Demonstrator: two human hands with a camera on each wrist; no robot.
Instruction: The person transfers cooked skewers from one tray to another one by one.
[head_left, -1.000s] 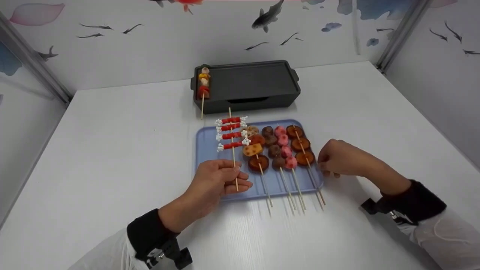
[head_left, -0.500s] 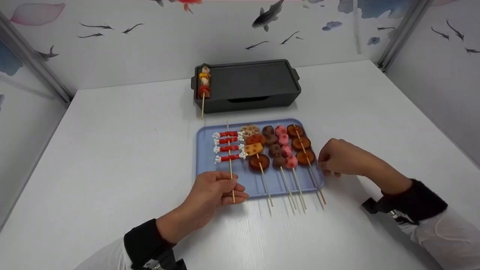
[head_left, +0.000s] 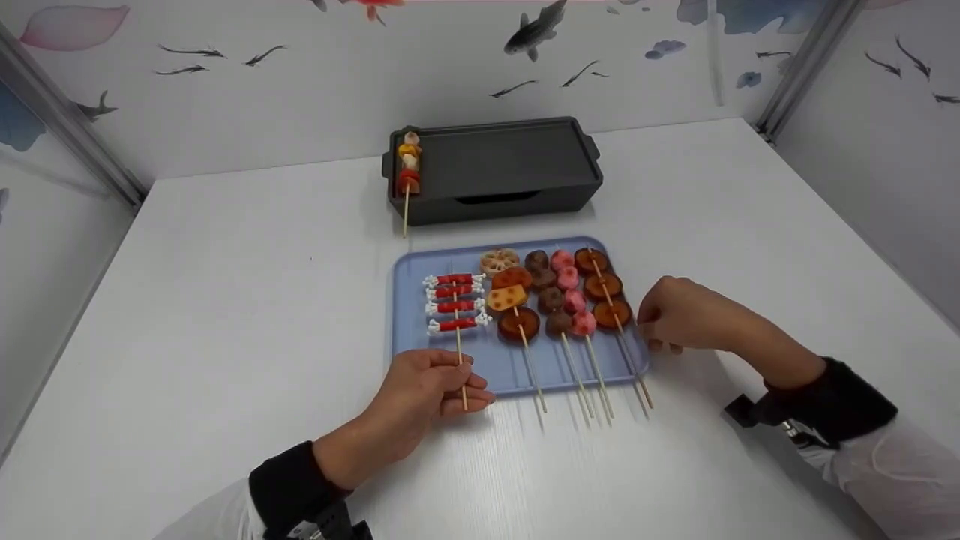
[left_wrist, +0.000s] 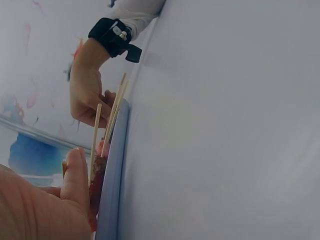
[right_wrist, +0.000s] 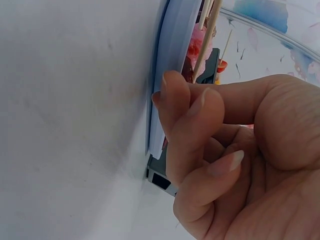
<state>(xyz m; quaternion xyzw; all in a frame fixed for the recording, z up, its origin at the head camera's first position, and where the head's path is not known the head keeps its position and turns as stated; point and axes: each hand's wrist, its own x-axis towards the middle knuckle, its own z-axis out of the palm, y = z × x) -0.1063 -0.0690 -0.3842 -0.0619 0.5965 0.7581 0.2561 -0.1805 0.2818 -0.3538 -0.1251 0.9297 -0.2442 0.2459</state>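
Note:
My left hand (head_left: 420, 390) pinches the bare stick of a skewer (head_left: 456, 304) strung with several red pieces with knobbly white ends. This skewer lies over the left part of a blue tray (head_left: 405, 330); whether its pieces touch the tray I cannot tell. My right hand (head_left: 690, 315) is at the tray's right edge, its curled thumb and fingers (right_wrist: 200, 107) gripping the rim. Also on the tray are a mixed skewer (head_left: 510, 298) with a lotus slice, a brown-ball skewer (head_left: 551, 300), a pink-ball skewer (head_left: 574, 301) and a skewer of dark orange-brown slices (head_left: 602, 286).
Behind the tray stands a black grill (head_left: 495, 165) with side handles. A colourful mixed skewer (head_left: 409, 165) lies at its left end, its stick over the front edge. White panels (head_left: 300, 105) with fish pictures enclose the white table (head_left: 247, 315).
My left hand has brought the red-and-white skewer toward me, slightly left and down over the tray, uncovering the lotus slice. My right hand has stayed at the tray's edge.

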